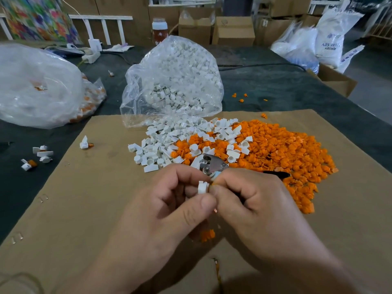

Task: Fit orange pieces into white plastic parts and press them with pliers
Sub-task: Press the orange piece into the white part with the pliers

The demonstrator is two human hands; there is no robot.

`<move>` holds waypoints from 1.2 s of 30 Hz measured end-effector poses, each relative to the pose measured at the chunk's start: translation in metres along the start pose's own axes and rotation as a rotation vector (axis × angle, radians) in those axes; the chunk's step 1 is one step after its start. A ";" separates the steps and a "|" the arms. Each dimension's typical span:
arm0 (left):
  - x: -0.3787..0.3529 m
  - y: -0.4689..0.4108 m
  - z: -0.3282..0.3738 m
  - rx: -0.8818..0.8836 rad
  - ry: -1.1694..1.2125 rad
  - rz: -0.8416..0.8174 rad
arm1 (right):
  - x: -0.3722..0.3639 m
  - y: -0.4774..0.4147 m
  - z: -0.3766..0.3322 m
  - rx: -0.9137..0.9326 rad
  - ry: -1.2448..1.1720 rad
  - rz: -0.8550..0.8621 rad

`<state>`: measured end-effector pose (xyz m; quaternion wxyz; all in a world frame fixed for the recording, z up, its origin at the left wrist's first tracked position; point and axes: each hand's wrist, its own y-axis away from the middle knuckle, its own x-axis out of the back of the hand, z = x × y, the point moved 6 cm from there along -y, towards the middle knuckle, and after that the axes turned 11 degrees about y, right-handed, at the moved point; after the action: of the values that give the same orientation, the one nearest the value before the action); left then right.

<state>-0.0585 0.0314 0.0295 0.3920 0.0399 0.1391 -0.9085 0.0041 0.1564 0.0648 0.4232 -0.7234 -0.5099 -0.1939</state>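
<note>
Over the cardboard sheet (84, 209), head view: the left hand (169, 209) pinches a white part (203, 187). The right hand (254, 204), curled around the pliers (214, 165), fingers a mostly hidden orange piece (212, 183) against it. Seated crooked, the piece could jam or pop loose.

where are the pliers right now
Middle of the head view, just beyond the right hand: the pliers show their metal head at the near edge of the orange pile, among loose white parts, black handle pointing right.
</note>
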 end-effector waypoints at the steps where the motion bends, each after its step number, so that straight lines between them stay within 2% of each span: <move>1: 0.000 0.000 0.001 -0.007 -0.010 0.007 | 0.000 0.000 0.000 -0.002 -0.023 -0.009; 7: 0.002 0.001 0.005 -0.035 -0.156 0.050 | -0.009 0.003 0.003 -0.063 -0.161 -0.171; 15: 0.002 0.001 0.004 -0.042 -0.046 0.058 | -0.016 0.004 0.006 -0.171 -0.426 -0.188; 21: 0.004 0.002 0.006 -0.073 -0.276 0.018 | -0.011 0.004 0.008 -0.123 -0.214 -0.215; 24: 0.004 0.001 0.006 -0.060 -0.299 0.008 | -0.009 0.003 0.008 -0.099 -0.123 -0.210; 31: 0.004 0.004 0.011 -0.096 -0.344 0.011 | -0.009 0.004 0.006 -0.139 -0.241 -0.235; 33: 0.003 0.005 0.013 -0.129 -0.388 0.032 | -0.013 0.005 0.008 -0.211 -0.356 -0.259; 36: -0.001 0.004 0.018 -0.240 -0.545 0.034 | -0.027 0.009 0.014 -0.466 -0.657 -0.374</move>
<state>-0.0540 0.0244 0.0458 0.4320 -0.2500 0.1344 -0.8561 -0.0008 0.1513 0.0335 0.0221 -0.7181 -0.6820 -0.1367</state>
